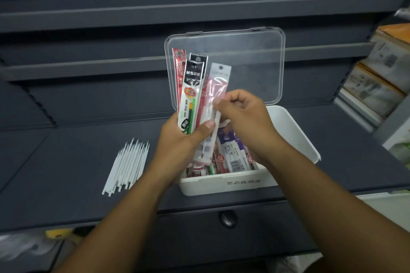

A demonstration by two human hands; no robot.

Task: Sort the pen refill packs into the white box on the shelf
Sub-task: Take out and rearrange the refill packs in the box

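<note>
My left hand (pixel 180 139) grips a fan of refill packs (pixel 192 91) upright at frame centre, above the white box (pixel 295 131). My right hand (pixel 241 117) pinches the clear pack (pixel 218 83) at the fan's right edge.

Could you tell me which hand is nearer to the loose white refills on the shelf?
Left. The left hand, gripping packs, is just right of the refills; the right hand is farther right, over the box.

Black-topped refill pack (pixel 192 86): "M&G 晨光" at 12 o'clock, "按动" at 6 o'clock; white box (pixel 199 186) front wall: characters blurred, illegible.
</note>
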